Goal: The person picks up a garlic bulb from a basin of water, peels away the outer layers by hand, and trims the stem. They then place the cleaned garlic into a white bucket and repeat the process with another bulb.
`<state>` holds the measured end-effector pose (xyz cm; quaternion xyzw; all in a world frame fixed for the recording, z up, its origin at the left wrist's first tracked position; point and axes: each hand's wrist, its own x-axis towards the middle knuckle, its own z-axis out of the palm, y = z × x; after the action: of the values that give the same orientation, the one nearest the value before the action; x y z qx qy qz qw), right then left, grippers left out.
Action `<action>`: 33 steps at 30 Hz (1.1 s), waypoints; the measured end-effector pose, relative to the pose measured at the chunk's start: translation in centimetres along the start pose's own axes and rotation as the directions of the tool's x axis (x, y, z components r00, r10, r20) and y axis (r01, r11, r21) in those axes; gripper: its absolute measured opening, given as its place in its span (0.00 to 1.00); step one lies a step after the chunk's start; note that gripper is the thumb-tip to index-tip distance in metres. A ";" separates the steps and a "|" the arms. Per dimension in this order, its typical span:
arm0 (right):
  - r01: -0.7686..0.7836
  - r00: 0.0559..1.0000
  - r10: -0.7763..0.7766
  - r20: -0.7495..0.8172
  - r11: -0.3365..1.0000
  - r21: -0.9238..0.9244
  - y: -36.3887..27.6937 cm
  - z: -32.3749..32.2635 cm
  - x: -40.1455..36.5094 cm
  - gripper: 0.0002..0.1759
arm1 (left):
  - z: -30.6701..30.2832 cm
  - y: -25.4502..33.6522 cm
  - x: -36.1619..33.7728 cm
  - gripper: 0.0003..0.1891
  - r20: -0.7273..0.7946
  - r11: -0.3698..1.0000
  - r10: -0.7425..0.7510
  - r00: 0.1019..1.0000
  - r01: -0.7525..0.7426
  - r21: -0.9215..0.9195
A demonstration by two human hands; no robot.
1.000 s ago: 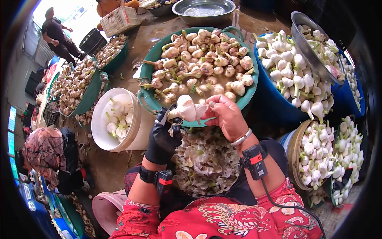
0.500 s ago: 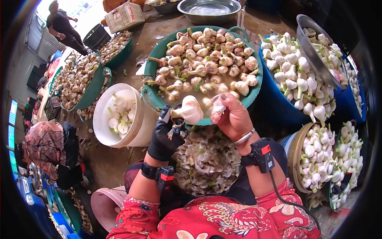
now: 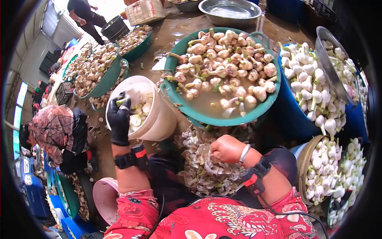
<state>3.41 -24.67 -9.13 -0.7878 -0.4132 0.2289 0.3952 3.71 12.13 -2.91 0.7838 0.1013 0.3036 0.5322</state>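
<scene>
My left hand, in a black glove, is over the near rim of a white bucket. Its fingers are closed on the green stem of a garlic bulb, whose white body is motion-blurred inside the bucket. Peeled garlic bulbs lie beneath it. My right hand, bare, makes a fist above a heap of papery garlic skins; whatever is inside the fist is hidden. Ahead, a green tub holds unpeeled garlic in murky water.
On the right stand a blue barrel of peeled garlic, a metal basin tilted on it, and another garlic-filled bucket. A pink bucket is at lower left. Beyond are green garlic tubs, a crouching person and a standing person.
My left hand has carried the garlic bulb left, from before the tub to the white bucket. My right hand has dropped toward the skins and closed into a fist. The view has shifted left.
</scene>
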 end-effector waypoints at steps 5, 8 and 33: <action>-0.100 0.965 0.095 -0.244 0.995 -0.008 -1.5 -1.0 0.9 0.09 | 1.8 0.6 -2.5 0.06 0.269 0.990 -0.135 0.954 0.120 0.072; -0.175 0.911 0.257 -0.322 0.949 0.262 -1.8 -1.2 1.7 0.14 | 7.2 4.4 -6.8 0.13 0.532 0.972 -0.113 0.839 -0.018 0.236; -0.104 0.667 0.402 -0.627 0.884 0.456 0.6 -4.3 -1.1 0.14 | 29.0 -5.0 -4.6 0.13 0.862 0.633 -0.275 0.425 -0.595 0.495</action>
<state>6.08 -27.68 -7.09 -0.7720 -0.0611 0.0395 0.6314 17.79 -10.37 -16.34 0.9673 -0.1644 -0.1726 0.0868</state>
